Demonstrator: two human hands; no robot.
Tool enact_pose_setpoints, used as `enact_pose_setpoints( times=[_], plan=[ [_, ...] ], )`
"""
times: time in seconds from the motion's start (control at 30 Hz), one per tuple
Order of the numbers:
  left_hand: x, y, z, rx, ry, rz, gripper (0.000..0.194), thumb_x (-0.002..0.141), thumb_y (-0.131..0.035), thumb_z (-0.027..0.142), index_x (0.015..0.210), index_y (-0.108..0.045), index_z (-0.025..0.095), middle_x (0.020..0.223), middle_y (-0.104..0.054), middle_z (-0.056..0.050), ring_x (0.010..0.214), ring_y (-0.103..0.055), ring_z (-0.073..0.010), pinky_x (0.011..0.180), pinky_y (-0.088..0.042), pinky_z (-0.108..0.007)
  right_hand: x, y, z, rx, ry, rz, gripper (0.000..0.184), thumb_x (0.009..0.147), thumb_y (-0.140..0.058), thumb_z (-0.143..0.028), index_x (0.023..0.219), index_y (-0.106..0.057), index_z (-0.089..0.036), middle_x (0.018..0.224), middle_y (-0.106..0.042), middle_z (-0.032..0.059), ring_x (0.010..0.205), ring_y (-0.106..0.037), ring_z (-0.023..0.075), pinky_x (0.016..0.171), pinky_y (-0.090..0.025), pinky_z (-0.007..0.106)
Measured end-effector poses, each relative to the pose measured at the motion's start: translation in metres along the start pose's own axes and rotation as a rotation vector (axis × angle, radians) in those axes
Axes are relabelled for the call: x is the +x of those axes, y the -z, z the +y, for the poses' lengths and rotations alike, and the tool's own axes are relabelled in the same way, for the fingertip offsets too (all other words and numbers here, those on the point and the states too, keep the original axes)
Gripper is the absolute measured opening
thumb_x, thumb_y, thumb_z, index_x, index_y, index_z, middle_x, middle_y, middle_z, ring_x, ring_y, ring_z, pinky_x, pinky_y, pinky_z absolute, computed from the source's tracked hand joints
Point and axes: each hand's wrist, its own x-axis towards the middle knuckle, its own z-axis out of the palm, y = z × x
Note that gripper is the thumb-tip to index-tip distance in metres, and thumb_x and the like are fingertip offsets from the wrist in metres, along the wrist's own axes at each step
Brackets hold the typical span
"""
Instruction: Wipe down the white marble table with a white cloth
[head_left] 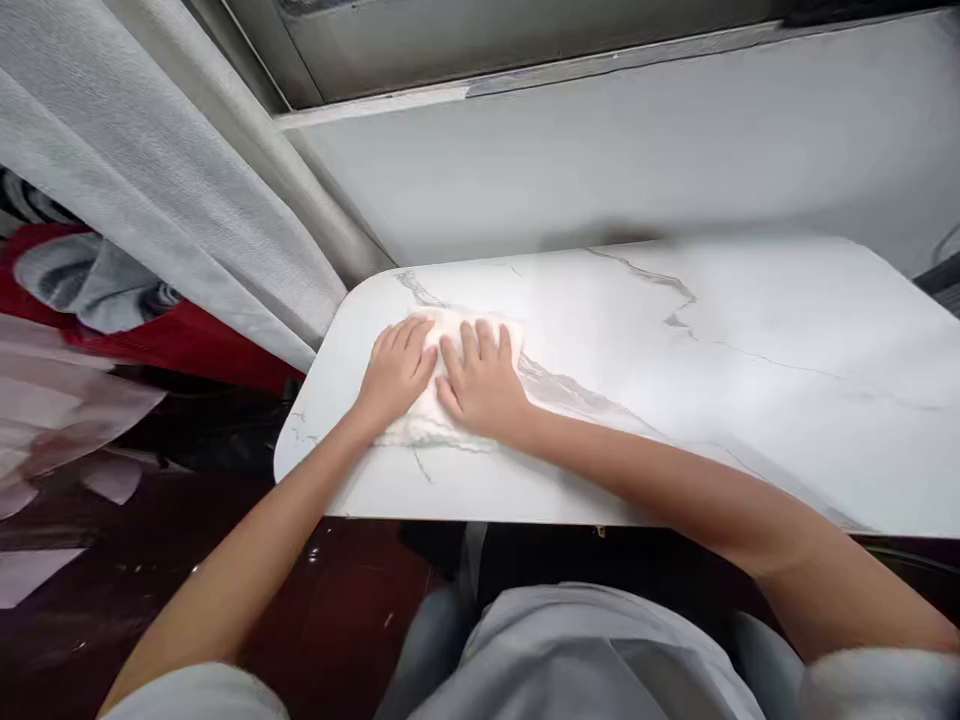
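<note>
The left hand [394, 372] and right hand [487, 395] lie open, fingers slightly spread, on a white cloth [429, 422] against the table [765, 350]; even palm pressure best prevents bunching.

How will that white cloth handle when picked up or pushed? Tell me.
The white cloth is likely floppy: its near edge lies wavy and uneven. It looks thin, so probably light for its size. Pushed, it should slide or bunch rather than roll, lying flat on the smooth-looking tabletop.
</note>
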Motion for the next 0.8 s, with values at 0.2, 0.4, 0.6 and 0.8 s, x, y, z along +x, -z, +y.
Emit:
enact_pose_setpoints(
  times=[0.2,0.4,0.6,0.8],
  plan=[
    [-0.057,0.01,0.03,0.046,0.096,0.049,0.046,0.098,-0.028,0.03,0.134,-0.05,0.01,0.141,-0.055,-0.017,0.137,-0.044,-0.0299,0.116,-0.03,-0.051,-0.04,0.012,-0.011,0.056,0.125,0.012,0.056,0.099,-0.036,-0.038,0.144,-0.044,-0.005,0.149,-0.039,0.0287,0.14,-0.031,0.0462,0.111,-0.019,0.065],
    [-0.085,0.012,0.071,0.063,0.138,0.053,0.048,0.1,-0.027,0.029,0.136,-0.048,0.006,0.143,-0.052,-0.019,0.139,-0.042,-0.0313,0.117,-0.028,-0.051,-0.075,0.028,0.0,0.055,0.182,0.002,0.056,0.099,-0.035,-0.038,0.144,-0.046,-0.006,0.149,-0.04,0.0279,0.139,-0.033,0.0453,0.112,-0.02,0.064],
    [-0.09,0.009,0.116,0.007,0.031,0.072,0.042,0.101,-0.03,0.025,0.136,-0.047,0.009,0.143,-0.053,-0.017,0.139,-0.042,-0.0301,0.119,-0.025,-0.056,-0.107,0.044,0.03,0.075,0.204,0.003,0.057,0.098,-0.036,-0.039,0.144,-0.047,-0.007,0.148,-0.042,0.0259,0.141,-0.032,0.0423,0.112,-0.022,0.063],
    [-0.069,0.007,0.131,-0.059,-0.114,0.0,0.041,0.1,-0.03,0.02,0.135,-0.049,0.011,0.143,-0.053,-0.016,0.14,-0.042,-0.026,0.12,-0.024,-0.051,-0.111,0.053,0.049,0.034,0.168,-0.038,0.055,0.096,-0.035,-0.038,0.138,-0.051,-0.006,0.148,-0.042,0.0248,0.139,-0.033,0.0411,0.113,-0.022,0.062]
  ],
)
